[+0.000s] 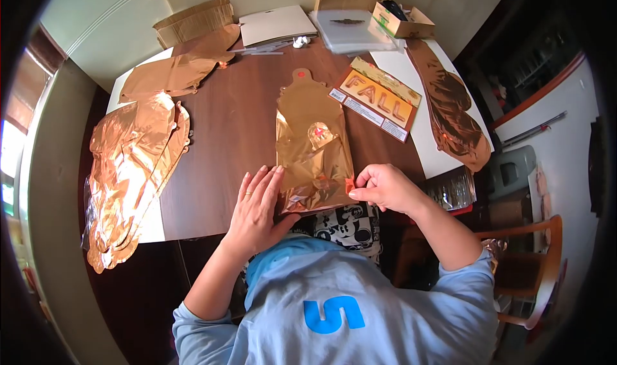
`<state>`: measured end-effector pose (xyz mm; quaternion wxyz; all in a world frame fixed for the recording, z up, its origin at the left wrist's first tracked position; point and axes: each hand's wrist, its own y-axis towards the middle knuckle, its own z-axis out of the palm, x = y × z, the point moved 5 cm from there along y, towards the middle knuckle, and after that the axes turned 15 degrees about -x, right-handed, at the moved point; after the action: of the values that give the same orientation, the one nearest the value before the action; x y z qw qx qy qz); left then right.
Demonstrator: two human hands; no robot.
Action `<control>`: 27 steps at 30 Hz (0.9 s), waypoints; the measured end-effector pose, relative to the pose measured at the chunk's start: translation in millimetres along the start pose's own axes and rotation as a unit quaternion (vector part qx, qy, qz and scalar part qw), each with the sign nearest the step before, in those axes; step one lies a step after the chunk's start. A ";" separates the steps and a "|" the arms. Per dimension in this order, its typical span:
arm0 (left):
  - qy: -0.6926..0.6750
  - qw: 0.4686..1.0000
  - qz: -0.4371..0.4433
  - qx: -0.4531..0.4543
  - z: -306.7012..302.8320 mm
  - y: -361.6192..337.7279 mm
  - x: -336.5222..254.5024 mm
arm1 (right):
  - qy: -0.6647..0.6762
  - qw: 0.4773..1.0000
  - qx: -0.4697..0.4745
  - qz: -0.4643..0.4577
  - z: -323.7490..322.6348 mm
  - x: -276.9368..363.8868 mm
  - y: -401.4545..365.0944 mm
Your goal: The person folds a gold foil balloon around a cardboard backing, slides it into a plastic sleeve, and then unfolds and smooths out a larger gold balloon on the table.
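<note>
The left hand (257, 207) lay flat, fingers together, their tips on the crumpled copper foil balloon (313, 153); the right hand (385, 188) pinched its small orange tab (349, 186) (fingertips curled under, mostly hidden).

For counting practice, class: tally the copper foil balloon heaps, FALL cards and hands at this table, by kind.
Copper foil balloon heaps: 4
FALL card: 1
Hands, left hand and right hand: 2
Total: 7
</note>
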<state>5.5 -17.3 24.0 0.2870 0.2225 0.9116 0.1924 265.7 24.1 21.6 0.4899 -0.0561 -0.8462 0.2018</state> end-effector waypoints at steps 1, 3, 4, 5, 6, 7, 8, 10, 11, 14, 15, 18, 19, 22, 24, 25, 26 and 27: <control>0.002 1.000 -0.001 0.000 -0.1 -0.8 -0.6 | -0.006 1.000 0.011 0.007 1.0 0.3 -0.1; 0.007 1.000 0.001 -0.006 1.0 -1.8 -0.6 | -0.029 0.999 0.022 0.011 2.5 3.0 0.0; 0.009 1.000 0.003 -0.009 1.7 -1.8 -0.6 | -0.041 0.999 0.026 0.013 2.7 4.7 0.2; 0.012 1.000 0.002 -0.007 2.0 -1.9 -0.8 | -0.038 0.999 0.035 0.017 3.5 6.8 -0.3; 0.015 1.000 0.000 -0.005 1.8 -1.7 -1.4 | -0.036 0.998 0.043 0.023 4.3 9.2 -1.4; 0.017 1.000 -0.001 -0.004 1.9 -1.5 -1.8 | -0.033 0.998 0.051 0.028 5.2 10.4 -2.2; 0.018 1.000 -0.001 -0.002 2.0 -1.5 -1.9 | -0.023 0.998 0.051 0.026 5.9 9.8 -2.0; 0.021 1.000 -0.001 0.000 2.3 -2.0 -1.8 | -0.002 0.998 0.051 0.022 8.6 6.3 -1.8; 0.023 1.000 -0.002 0.003 2.5 -2.3 -1.7 | 0.014 0.998 0.058 0.037 10.9 4.7 -2.7; 0.028 1.000 -0.004 0.009 3.0 -3.2 -1.0 | 0.045 0.993 0.081 0.071 17.7 1.2 -5.4; 0.030 0.999 -0.004 0.010 4.1 -3.7 -0.5 | 0.043 0.992 0.088 0.075 18.7 -0.6 -6.1; 0.033 0.999 -0.008 0.013 4.9 -4.2 -0.4 | 0.043 0.993 0.084 0.073 22.7 -5.7 -8.2; 0.033 0.999 -0.008 0.014 4.9 -3.6 -0.3 | 0.032 0.994 0.077 0.067 22.8 -5.5 -9.3; 0.017 0.999 -0.030 0.009 1.9 -1.5 1.3 | 0.022 0.997 0.052 0.046 21.9 -8.7 -10.6; -0.012 0.999 -0.044 0.002 -2.6 1.4 4.5 | 0.022 0.998 0.037 0.042 18.5 -12.1 -10.4; -0.023 0.998 -0.054 0.002 -5.3 2.6 6.3 | 0.021 0.998 0.031 0.045 15.9 -13.5 -10.5; -0.035 0.997 -0.065 0.003 -7.3 4.0 8.7 | 0.021 0.998 0.024 0.047 13.0 -14.8 -10.6; -0.036 0.997 -0.070 0.005 -8.3 6.1 11.6 | 0.032 0.998 0.023 0.055 10.2 -16.3 -11.2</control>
<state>-6.3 -8.1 28.1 0.3315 0.1665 0.9149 0.1590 266.5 6.1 8.4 0.5060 -0.0977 -0.8210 0.2456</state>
